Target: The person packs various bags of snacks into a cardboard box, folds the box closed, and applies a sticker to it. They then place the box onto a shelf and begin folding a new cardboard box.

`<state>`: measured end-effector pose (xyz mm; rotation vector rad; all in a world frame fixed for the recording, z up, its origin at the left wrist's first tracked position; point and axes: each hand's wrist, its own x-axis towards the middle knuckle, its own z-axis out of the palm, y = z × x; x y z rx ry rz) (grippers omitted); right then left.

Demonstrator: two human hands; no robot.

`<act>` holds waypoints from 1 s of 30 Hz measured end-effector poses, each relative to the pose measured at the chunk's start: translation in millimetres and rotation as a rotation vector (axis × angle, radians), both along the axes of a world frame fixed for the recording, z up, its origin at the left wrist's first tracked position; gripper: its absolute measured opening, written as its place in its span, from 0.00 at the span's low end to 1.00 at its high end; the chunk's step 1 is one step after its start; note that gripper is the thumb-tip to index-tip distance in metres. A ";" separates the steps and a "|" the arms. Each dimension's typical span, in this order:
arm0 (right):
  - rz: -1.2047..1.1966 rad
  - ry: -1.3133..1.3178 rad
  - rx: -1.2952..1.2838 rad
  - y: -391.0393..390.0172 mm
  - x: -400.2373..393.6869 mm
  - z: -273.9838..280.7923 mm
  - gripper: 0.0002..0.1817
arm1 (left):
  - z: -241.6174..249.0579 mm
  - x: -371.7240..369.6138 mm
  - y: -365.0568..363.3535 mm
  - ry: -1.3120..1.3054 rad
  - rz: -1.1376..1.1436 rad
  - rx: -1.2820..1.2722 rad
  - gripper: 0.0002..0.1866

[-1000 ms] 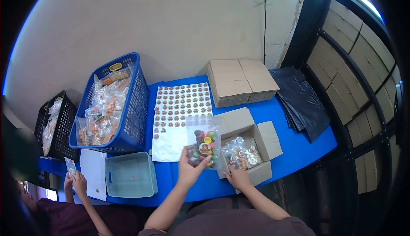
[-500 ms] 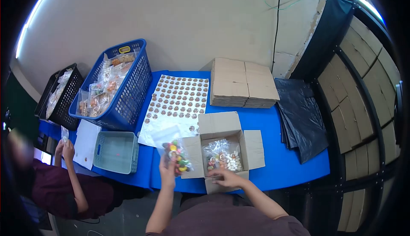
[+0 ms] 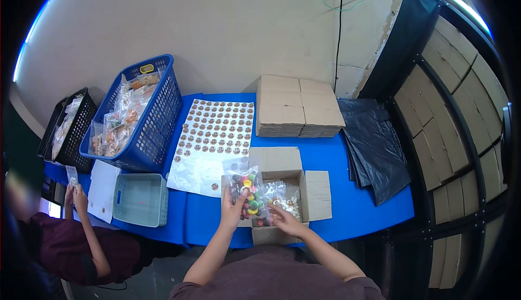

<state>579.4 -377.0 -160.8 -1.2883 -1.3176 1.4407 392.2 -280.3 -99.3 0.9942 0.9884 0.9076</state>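
My left hand (image 3: 232, 209) grips a clear plastic bag of colourful round sweets (image 3: 251, 194), its thumb pressed on the front. At the bag's lower right edge, the fingers of my right hand (image 3: 288, 223) close on the plastic. Both hands are above an open cardboard box (image 3: 302, 194), whose flaps are folded outward. Inside the box lie clear bags, one with white pieces (image 3: 292, 208); the raised bag hides part of them. Behind my left hand is a white sheet of round brown stickers (image 3: 190, 178), with a bare lower part.
Flattened cardboard boxes (image 3: 298, 104) and black plastic bags (image 3: 377, 148) lie at the back right. Leftward stand a grey-green basket (image 3: 140, 199), a blue basket of filled bags (image 3: 157, 113) and a black basket (image 3: 81, 132). Another person (image 3: 87, 240) holds a small packet at far left.
The bag of sweets has moved right, over the box, in my left hand. My right hand has come up from the box to the bag's edge. The view has shifted slightly.
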 end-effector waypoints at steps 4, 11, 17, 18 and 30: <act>-0.089 0.252 0.031 20.3 -3.2 17.9 0.34 | 4.6 0.3 -6.8 0.160 -0.108 0.248 0.18; -0.308 0.342 0.092 41.6 -54.5 38.2 0.26 | -2.8 -17.3 -5.7 0.196 -0.194 0.271 0.17; -0.261 0.321 -0.215 45.2 -66.0 39.3 0.23 | -7.2 -48.1 -3.8 0.037 -0.114 0.047 0.19; -0.350 0.291 0.016 48.5 -85.5 53.1 0.21 | -6.0 -48.9 -5.5 0.069 -0.122 0.181 0.19; -0.081 0.271 -0.214 61.0 -92.4 59.9 0.21 | 4.0 -84.8 -9.3 0.203 -0.213 0.295 0.28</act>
